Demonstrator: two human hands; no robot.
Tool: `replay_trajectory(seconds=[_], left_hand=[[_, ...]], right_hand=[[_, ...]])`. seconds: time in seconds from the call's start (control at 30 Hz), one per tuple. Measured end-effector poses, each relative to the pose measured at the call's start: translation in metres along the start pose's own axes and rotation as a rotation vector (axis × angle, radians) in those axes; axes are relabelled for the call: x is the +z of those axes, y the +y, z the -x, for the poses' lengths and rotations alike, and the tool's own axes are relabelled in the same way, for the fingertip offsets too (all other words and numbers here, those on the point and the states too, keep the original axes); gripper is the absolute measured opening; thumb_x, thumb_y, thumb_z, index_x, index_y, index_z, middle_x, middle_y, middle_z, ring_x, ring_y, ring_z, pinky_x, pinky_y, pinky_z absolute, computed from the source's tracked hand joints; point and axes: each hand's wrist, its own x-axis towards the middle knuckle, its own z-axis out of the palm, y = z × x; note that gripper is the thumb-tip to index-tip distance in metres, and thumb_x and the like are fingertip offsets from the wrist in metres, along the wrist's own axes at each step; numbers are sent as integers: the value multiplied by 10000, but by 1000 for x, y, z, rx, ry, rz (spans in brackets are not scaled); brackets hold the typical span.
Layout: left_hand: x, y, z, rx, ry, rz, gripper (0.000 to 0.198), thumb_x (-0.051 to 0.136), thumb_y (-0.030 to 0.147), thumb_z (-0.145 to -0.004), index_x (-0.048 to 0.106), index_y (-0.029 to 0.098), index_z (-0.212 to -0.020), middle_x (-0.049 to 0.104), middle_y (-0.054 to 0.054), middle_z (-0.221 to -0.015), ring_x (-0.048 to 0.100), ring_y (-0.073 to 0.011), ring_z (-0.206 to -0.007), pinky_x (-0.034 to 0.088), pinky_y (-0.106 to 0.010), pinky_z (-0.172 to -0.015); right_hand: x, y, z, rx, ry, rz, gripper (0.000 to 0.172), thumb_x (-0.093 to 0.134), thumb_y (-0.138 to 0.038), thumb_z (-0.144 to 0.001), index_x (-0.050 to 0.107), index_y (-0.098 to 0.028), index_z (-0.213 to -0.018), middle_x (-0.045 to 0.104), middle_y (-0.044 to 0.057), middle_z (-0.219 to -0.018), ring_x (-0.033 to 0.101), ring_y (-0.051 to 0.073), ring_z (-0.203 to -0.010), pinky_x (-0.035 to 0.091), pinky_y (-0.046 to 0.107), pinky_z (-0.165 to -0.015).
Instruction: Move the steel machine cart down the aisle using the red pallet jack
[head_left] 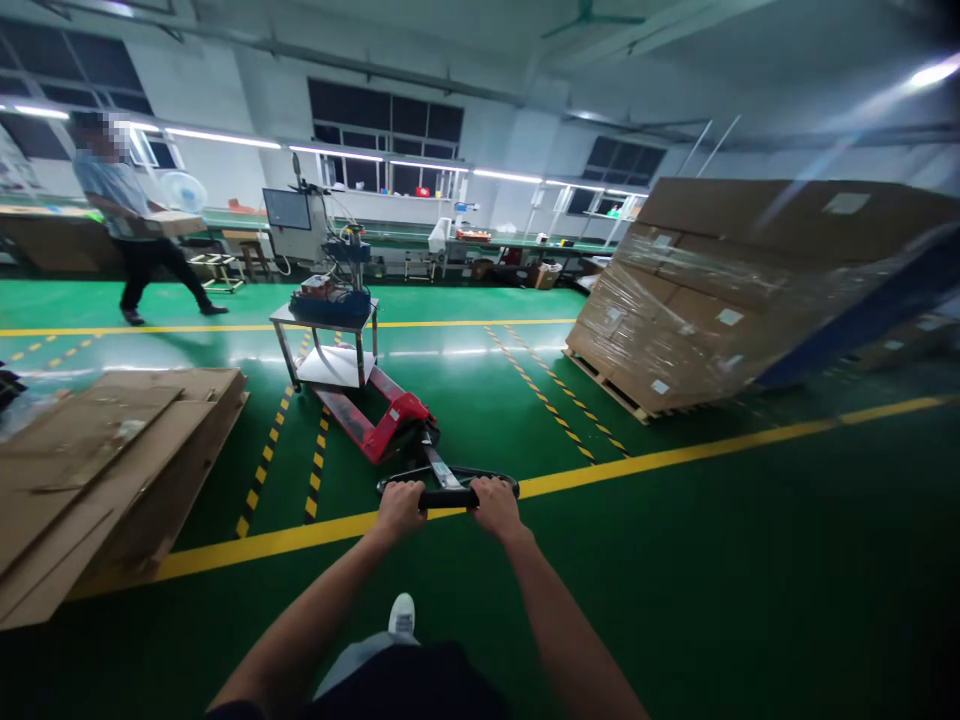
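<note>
Both of my hands grip the black handle (448, 498) of a red pallet jack (401, 420). On its left part my left hand (403, 507) is closed around the bar, and my right hand (495, 505) wraps the right part. The jack's tiller slopes away from me to its red body. Its forks point away and to the left, reaching beneath a small metal table (330, 312). A blue machine (330, 300) stands on top of that table, and a white sheet (337, 366) lies on its lower shelf. Whether the forks bear the table's weight I cannot tell.
Flattened cardboard (112, 450) is stacked at the left. At the right stands a pallet of wrapped cardboard boxes (675, 300). A person (120, 210) carrying a box walks at the far left. Workbenches (510, 245) line the back wall. Yellow lines (600, 477) mark the green floor.
</note>
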Motion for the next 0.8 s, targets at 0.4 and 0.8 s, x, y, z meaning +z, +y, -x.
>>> replay_trajectory(seconds=[0.4,0.8], left_hand=[[30,17,212,71,-29,79,324,626,273,-899,735,156,-1180,801,-133,-1200,731,-355,-1179,495,-518,-1083],[42,-25,410,308,-180,75,538,682,416,-848,685,128,-1302,744,-156,-1305,692,-383,-1234,520,-552,-1108]], right_hand=[[32,-83,208,88,-79,-53,397,662,-223,-961,712,-155,-1349,702,118,-1394,599,339,-1346,389,460,-1171],[75,-217,396,300,-20,-67,308,603,-149,-974,758,-174,-1240,737,95,-1287,611,313,-1275,368,434,-1163]])
